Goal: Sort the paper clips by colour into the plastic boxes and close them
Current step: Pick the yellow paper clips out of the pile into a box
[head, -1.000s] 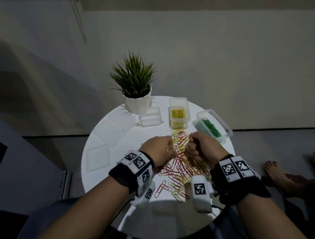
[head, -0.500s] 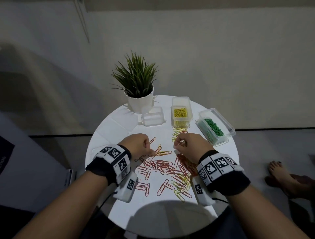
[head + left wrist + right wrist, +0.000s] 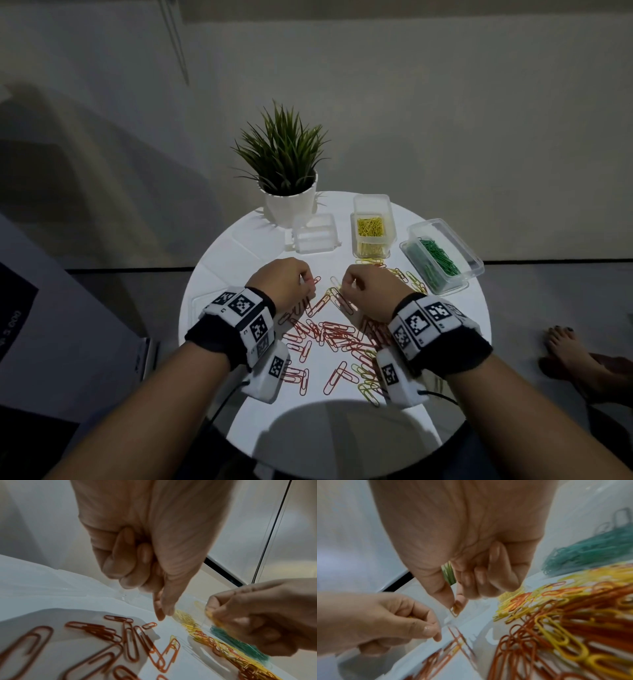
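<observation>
Red and yellow paper clips point(image 3: 335, 335) lie loose across the white round table point(image 3: 239, 246). My left hand point(image 3: 308, 284) hovers over the red ones point(image 3: 96, 630), fingers curled, thumb pressed to forefinger point(image 3: 160, 615); I see no clip plainly in that pinch. My right hand point(image 3: 344, 282) pinches a yellow clip point(image 3: 454, 612) between thumb and forefinger, just above the table. Behind them stand an empty clear box point(image 3: 313, 236), an open box of yellow clips point(image 3: 371, 233) and an open box of green clips point(image 3: 442, 260).
A potted plant point(image 3: 284, 164) stands at the table's far edge, behind the empty box. Clear lids point(image 3: 222, 260) lie flat on the table's left side. A person's bare foot point(image 3: 565, 349) rests on the floor to the right.
A second ago both hands were close together in the pile. They have drawn apart, the left going left, and the red clips now lie spread out between them.
</observation>
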Demonstrator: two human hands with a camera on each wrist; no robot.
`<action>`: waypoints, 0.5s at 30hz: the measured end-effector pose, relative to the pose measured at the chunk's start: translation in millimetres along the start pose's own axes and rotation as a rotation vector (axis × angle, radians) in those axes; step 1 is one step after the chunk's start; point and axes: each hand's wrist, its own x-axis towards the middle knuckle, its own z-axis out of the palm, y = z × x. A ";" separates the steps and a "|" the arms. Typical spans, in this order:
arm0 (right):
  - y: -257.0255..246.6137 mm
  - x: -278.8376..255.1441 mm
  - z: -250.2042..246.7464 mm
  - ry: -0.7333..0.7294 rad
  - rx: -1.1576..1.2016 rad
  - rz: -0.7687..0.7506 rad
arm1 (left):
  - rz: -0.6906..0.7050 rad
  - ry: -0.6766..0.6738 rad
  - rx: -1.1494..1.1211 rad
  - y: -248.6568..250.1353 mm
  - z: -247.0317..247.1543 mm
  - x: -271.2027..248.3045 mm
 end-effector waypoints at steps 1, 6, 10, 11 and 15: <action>3.0 -3.0 -3.1 0.020 0.077 0.013 | -0.007 0.003 0.001 1.0 0.5 1.4; 12.3 -13.6 -13.0 0.016 0.717 0.136 | -0.050 -0.028 0.055 20.1 5.2 14.0; 11.3 -26.2 -17.6 -0.065 1.482 0.122 | -0.079 -0.071 0.167 34.1 12.0 22.5; 11.2 -27.5 -17.9 -0.089 1.512 0.109 | -0.095 -0.084 0.154 34.1 13.7 24.0; 13.2 -27.0 -14.9 -0.090 1.362 0.196 | -0.127 -0.111 0.052 30.5 16.8 25.1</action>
